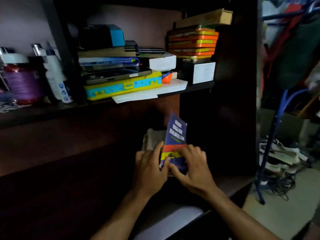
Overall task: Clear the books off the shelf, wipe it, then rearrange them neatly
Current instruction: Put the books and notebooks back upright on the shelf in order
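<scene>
In the dim lower shelf [86, 170] bay, your left hand [149, 170] and right hand [194, 168] curl fingers round the upright English-Malayalam dictionary [175, 135], steadying it for neat placement.

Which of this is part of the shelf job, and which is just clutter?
Job: blue book, gripped by left hand and right hand; worn book behind it.
Clutter: yellow case, orange stack, white bottle, purple jar.
</scene>
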A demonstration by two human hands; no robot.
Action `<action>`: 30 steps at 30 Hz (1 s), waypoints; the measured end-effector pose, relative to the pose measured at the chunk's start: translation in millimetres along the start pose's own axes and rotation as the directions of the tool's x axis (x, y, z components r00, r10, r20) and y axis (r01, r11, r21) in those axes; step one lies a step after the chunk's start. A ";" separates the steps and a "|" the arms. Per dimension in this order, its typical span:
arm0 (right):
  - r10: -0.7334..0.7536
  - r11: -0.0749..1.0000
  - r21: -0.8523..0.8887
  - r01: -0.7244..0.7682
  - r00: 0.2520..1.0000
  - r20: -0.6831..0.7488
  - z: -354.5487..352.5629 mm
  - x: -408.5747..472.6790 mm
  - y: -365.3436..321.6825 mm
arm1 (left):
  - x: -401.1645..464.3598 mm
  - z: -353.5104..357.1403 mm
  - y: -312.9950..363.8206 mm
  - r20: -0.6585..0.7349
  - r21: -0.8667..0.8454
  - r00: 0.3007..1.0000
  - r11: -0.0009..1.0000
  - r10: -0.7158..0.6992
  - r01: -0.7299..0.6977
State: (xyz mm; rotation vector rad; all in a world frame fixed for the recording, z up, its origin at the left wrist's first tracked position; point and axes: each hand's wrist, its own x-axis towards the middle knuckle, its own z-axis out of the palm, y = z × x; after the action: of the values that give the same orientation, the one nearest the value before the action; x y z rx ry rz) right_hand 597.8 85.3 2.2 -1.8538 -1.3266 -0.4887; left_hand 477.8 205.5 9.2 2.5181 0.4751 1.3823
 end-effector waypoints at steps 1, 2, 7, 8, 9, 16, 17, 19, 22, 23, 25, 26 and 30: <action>0.003 0.995 0.101 -0.005 1.000 0.020 -1.5 -1.2 0.3 | -1.2 -0.2 5.3 0.018 -0.038 0.999 0.998 0.043 -0.042; 0.024 0.979 0.202 -0.028 0.999 0.021 -4.3 -2.6 2.1 | -3.4 0.2 10.1 0.050 -0.094 0.995 0.992 0.091 -0.086; 0.136 0.936 0.337 -0.098 0.986 -0.091 -9.8 -7.9 0.8 | -8.0 1.2 8.8 0.428 -0.379 0.877 0.924 0.218 -0.044; 0.139 0.934 0.346 -0.092 0.984 -0.114 -9.0 -8.4 0.0 | -5.7 2.0 2.9 0.447 -0.358 0.864 0.931 0.233 -0.066; 0.146 0.933 0.348 -0.089 0.979 -0.142 -7.9 -5.6 1.0 | -1.6 4.6 -3.6 0.436 -0.314 0.862 0.942 0.258 -0.122; 0.369 0.908 0.345 -0.237 0.842 -0.394 -5.2 4.0 30.6 | 18.7 9.7 -42.8 -0.027 -0.052 0.988 0.987 0.150 -0.151; 0.389 0.907 0.326 -0.266 0.824 -0.411 -2.1 10.7 39.1 | 19.3 7.3 -45.4 -0.055 -0.101 0.995 0.991 0.083 -0.089; 0.428 0.899 0.287 -0.332 0.808 -0.406 5.3 28.2 54.0 | 17.8 5.5 -46.9 -0.031 -0.194 0.999 0.981 0.009 -0.015; 0.457 0.889 0.201 -0.411 0.823 -0.337 22.3 56.5 66.6 | 16.6 8.8 -49.5 0.179 -0.164 0.979 0.978 -0.102 0.132; 0.476 0.880 0.173 -0.443 0.820 -0.318 27.7 64.4 69.1 | 15.6 10.8 -52.6 0.226 -0.160 0.964 0.971 -0.139 0.178; 0.537 0.838 0.096 -0.537 0.782 -0.317 39.4 78.8 77.1 | 13.8 13.2 -55.7 0.250 -0.173 0.958 0.967 -0.141 0.188; 0.570 0.812 0.081 -0.578 0.754 -0.326 43.6 85.5 79.5 | 13.6 13.6 -55.8 0.240 -0.180 0.963 0.970 -0.119 0.165; 0.614 0.789 0.200 -0.582 0.726 -0.311 57.7 102.7 88.4 | 14.4 15.7 -57.7 0.239 -0.169 0.966 0.975 -0.104 0.146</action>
State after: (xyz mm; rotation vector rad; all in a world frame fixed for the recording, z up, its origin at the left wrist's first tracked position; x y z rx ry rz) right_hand 710.2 180.5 4.9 -1.8743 -0.4397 -0.3832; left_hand 488.6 263.5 -8.2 2.4100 0.4307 1.0241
